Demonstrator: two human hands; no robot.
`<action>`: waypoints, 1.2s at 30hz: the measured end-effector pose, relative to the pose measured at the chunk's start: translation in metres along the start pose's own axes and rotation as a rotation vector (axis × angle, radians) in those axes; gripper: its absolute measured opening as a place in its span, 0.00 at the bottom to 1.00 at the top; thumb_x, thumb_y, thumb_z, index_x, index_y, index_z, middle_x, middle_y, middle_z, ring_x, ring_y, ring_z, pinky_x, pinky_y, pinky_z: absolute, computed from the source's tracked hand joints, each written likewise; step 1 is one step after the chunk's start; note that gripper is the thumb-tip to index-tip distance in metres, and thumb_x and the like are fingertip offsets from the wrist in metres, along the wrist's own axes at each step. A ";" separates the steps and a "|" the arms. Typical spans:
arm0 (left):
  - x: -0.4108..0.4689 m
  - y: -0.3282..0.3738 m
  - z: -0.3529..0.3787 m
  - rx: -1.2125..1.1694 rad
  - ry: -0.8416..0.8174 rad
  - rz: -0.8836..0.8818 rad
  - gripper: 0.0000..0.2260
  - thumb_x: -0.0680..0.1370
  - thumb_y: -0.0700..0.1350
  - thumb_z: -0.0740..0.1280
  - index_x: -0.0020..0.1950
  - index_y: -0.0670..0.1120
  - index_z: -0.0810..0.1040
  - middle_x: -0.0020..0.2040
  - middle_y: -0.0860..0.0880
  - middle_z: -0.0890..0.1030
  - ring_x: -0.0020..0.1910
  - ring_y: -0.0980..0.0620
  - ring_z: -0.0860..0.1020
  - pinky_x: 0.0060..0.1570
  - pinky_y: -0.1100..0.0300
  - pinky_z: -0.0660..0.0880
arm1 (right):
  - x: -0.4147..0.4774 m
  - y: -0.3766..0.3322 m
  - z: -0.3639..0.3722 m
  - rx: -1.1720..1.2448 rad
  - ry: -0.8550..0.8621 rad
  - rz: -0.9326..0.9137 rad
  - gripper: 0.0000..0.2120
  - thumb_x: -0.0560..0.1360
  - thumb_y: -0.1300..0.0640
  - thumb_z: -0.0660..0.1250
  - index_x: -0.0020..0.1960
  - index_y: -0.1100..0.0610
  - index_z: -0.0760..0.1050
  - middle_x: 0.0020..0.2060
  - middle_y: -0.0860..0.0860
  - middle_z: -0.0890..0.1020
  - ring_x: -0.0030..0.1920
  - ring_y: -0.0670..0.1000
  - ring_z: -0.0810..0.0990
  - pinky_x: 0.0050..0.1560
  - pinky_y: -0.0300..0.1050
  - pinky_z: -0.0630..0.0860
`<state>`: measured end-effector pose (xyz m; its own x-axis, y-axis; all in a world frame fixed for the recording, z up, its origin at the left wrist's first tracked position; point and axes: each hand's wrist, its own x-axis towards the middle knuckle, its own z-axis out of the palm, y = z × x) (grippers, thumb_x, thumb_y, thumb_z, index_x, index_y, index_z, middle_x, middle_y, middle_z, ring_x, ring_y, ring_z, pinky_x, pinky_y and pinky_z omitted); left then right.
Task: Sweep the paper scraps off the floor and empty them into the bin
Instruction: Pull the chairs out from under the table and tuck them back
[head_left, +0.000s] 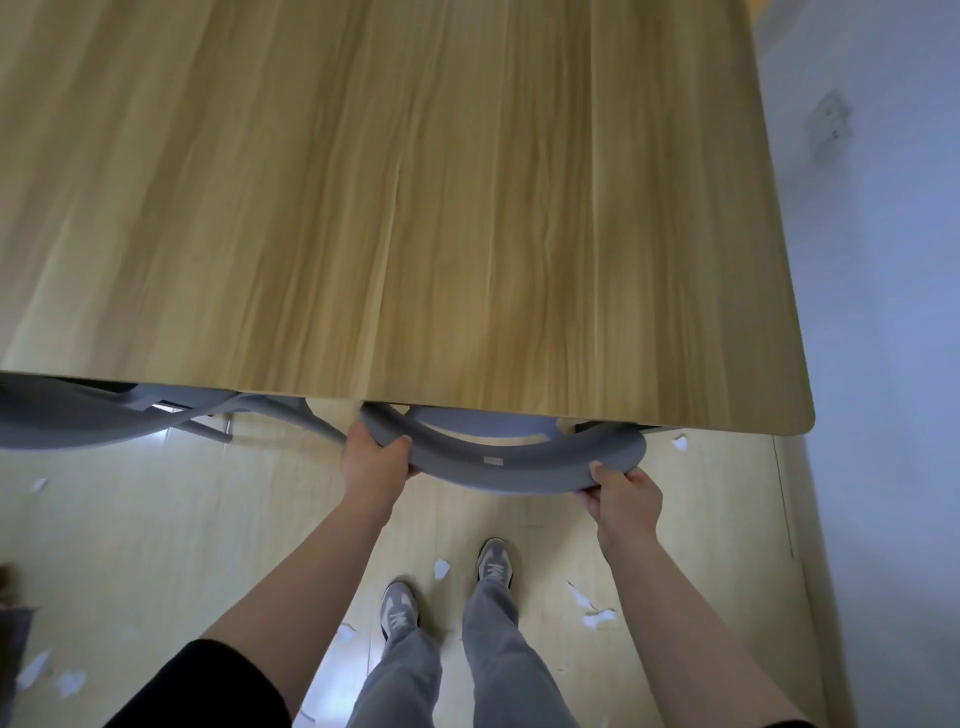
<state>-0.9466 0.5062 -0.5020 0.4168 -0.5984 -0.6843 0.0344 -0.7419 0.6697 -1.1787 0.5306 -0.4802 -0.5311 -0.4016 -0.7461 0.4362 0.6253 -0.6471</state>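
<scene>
White paper scraps lie on the pale wood floor: one (441, 568) between my shoes, a few (597, 616) to the right of my right foot, one (680, 442) by the table's corner, and more (70, 682) at the lower left. My left hand (375, 457) grips the left side of a grey chair's curved backrest (511, 467). My right hand (621, 499) grips its right side from below. The chair is tucked under the table. No broom, dustpan or bin is in view.
A large light-wood table (415, 208) fills the upper view, its near edge just above the chair. A second grey chair (78, 421) sits under it at the left. A white wall (883, 312) runs along the right. A dark object (13, 623) stands at the left edge.
</scene>
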 end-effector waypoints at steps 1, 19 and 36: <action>0.002 0.002 0.002 -0.012 0.003 0.002 0.10 0.74 0.33 0.63 0.54 0.40 0.70 0.46 0.43 0.75 0.42 0.46 0.77 0.33 0.58 0.77 | 0.003 -0.003 0.001 0.003 -0.003 -0.003 0.08 0.76 0.72 0.64 0.55 0.68 0.73 0.52 0.60 0.79 0.51 0.57 0.79 0.39 0.44 0.79; -0.028 -0.003 -0.019 -0.118 -0.237 -0.067 0.13 0.75 0.41 0.71 0.55 0.36 0.75 0.49 0.38 0.81 0.49 0.41 0.83 0.51 0.50 0.81 | -0.030 0.010 -0.028 -0.113 -0.171 -0.058 0.19 0.78 0.56 0.69 0.66 0.61 0.70 0.47 0.56 0.83 0.44 0.57 0.83 0.53 0.53 0.80; -0.198 -0.027 0.023 0.210 -0.608 0.126 0.26 0.63 0.48 0.70 0.59 0.41 0.73 0.43 0.46 0.83 0.41 0.48 0.80 0.45 0.53 0.78 | -0.106 0.018 -0.209 -0.264 -0.168 -0.265 0.12 0.76 0.63 0.69 0.59 0.60 0.78 0.47 0.62 0.84 0.46 0.57 0.83 0.42 0.41 0.82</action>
<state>-1.0506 0.6381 -0.3914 -0.1836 -0.7033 -0.6868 -0.1849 -0.6615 0.7268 -1.2660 0.7243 -0.3799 -0.4643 -0.6618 -0.5886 0.0878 0.6269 -0.7741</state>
